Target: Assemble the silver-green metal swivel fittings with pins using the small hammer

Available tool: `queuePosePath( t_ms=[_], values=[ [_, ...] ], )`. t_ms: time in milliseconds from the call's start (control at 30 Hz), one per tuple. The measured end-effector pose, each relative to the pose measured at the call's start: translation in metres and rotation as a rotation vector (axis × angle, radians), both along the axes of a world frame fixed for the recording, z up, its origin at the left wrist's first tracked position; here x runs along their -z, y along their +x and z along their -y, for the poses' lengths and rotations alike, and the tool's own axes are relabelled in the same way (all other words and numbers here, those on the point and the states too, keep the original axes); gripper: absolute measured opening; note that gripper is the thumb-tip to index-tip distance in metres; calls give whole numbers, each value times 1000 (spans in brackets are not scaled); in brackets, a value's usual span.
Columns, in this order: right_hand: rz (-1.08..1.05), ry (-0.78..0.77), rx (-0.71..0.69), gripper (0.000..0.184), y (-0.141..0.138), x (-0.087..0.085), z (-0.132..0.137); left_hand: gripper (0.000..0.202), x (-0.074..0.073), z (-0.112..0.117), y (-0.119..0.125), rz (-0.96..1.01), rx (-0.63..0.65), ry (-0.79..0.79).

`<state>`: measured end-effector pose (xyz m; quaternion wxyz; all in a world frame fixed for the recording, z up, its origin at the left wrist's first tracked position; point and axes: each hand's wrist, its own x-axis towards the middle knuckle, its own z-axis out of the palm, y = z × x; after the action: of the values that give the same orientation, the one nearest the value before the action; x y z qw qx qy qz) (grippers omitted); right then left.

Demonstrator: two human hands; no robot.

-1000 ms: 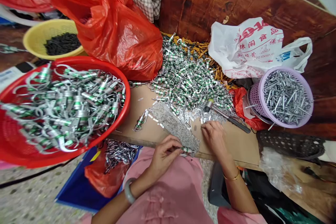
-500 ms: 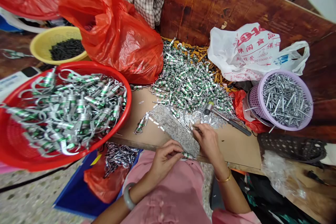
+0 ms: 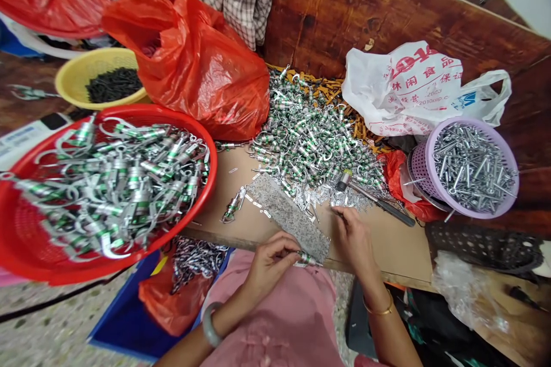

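My left hand point(image 3: 275, 255) is closed on a green-and-silver metal fitting point(image 3: 306, 258) at the table's front edge. The fitting lies by the near end of a narrow grey speckled slab point(image 3: 288, 215). My right hand point(image 3: 355, 235) is to the right of the slab, fingers stretched forward with a gap between thumb and forefinger. Its fingertips are near a scatter of small flat metal links point(image 3: 355, 200). A hammer point(image 3: 376, 202) with a yellow-ended head lies just beyond that hand. Behind the slab is a large heap of similar green-and-silver fittings point(image 3: 310, 132).
A red basket point(image 3: 210, 183) full of hooked fittings stands at left, near a yellow basket point(image 3: 69, 83) of black pieces. A red bag point(image 3: 202, 63) stands behind. At right are a purple basket point(image 3: 424, 160) of metal pins and a white plastic bag point(image 3: 400, 92).
My right hand has moved right, away from the slab, and its fingers have parted. My left hand stays at the front edge with the fitting. The view has shifted slightly.
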<state>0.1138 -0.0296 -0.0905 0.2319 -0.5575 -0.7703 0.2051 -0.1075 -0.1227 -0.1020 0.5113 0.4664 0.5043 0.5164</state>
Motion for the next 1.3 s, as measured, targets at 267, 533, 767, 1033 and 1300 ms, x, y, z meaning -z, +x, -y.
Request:
queuePosePath(
  t_ms=[267, 533, 767, 1033, 1300],
  values=[
    [-125, -55, 45, 25, 7, -2, 16, 5, -6, 0, 1, 42, 2, -50],
    [-113, -137, 15, 25, 3, -3, 18, 7, -3, 1, 0, 30, 0, -50],
    [-63, -114, -2, 25, 6, 0, 17, 7, 0, 0, 0, 24, 6, -53],
    [100, -60, 18, 27, 11, 7, 20, 9, -2, -1, 1, 31, 21, -52],
    [-68, -102, 97, 32, 12, 0, 23, 11, -6, -1, 3, 39, -5, -30]
  ],
)
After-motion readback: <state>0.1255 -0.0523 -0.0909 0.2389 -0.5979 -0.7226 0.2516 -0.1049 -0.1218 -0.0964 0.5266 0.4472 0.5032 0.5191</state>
